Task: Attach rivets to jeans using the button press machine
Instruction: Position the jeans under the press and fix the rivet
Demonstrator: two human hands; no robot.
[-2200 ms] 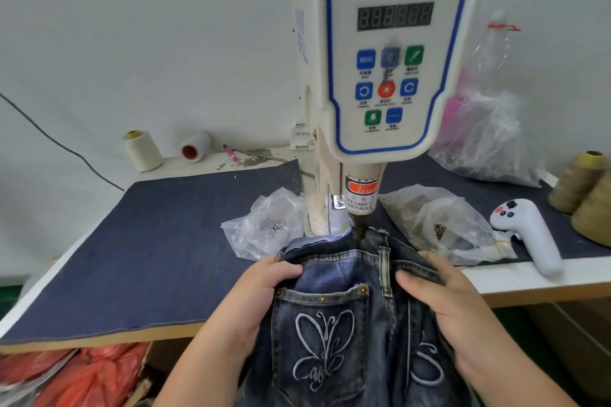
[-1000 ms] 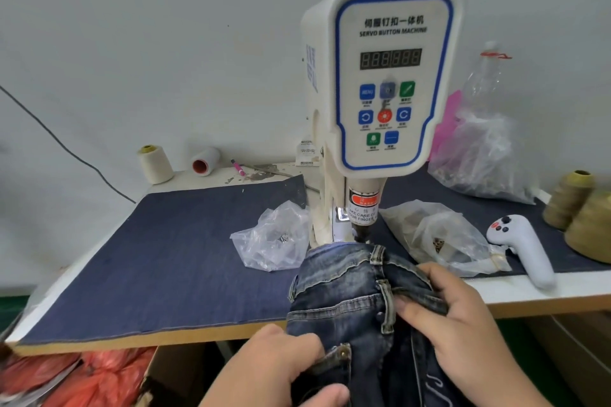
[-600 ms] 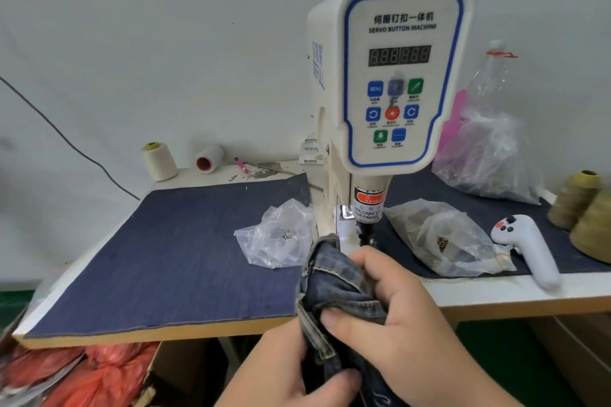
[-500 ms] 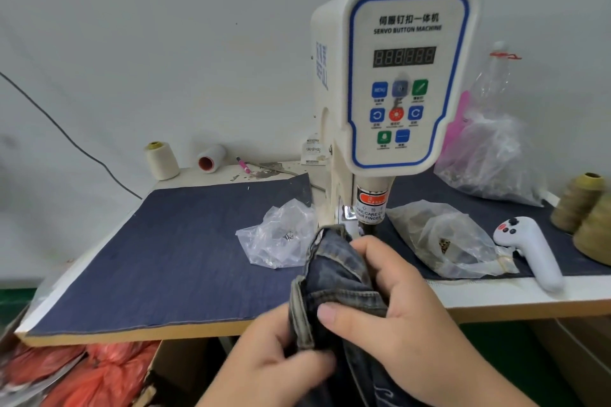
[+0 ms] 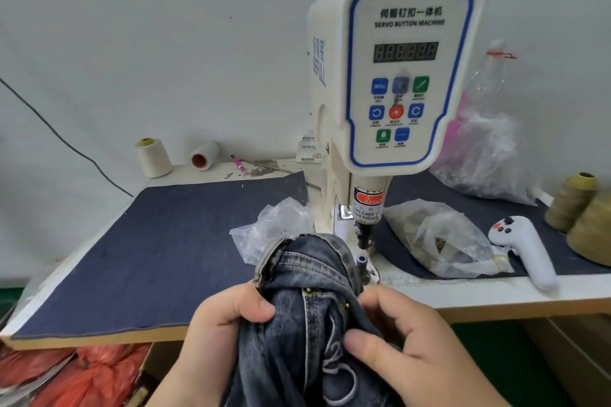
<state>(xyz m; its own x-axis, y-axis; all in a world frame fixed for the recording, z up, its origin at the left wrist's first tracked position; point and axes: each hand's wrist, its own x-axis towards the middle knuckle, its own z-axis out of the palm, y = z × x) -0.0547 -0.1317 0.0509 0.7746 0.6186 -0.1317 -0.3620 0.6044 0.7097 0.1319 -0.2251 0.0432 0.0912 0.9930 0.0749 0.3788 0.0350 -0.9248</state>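
- Denim jeans [image 5: 310,277] bunched at the front edge of the bench [image 5: 496,294], just in front of and left of the button press machine [image 5: 396,76] head.
- Left hand [image 5: 228,317] grips the fabric's left side, thumb on top.
- Right hand [image 5: 406,337] pinches the right fold, fingers curled.
- Two brass rivets [image 5: 309,290] visible on the pocket.
- Clear bags [image 5: 439,238] flank the machine; white remote [image 5: 525,248] on the right.
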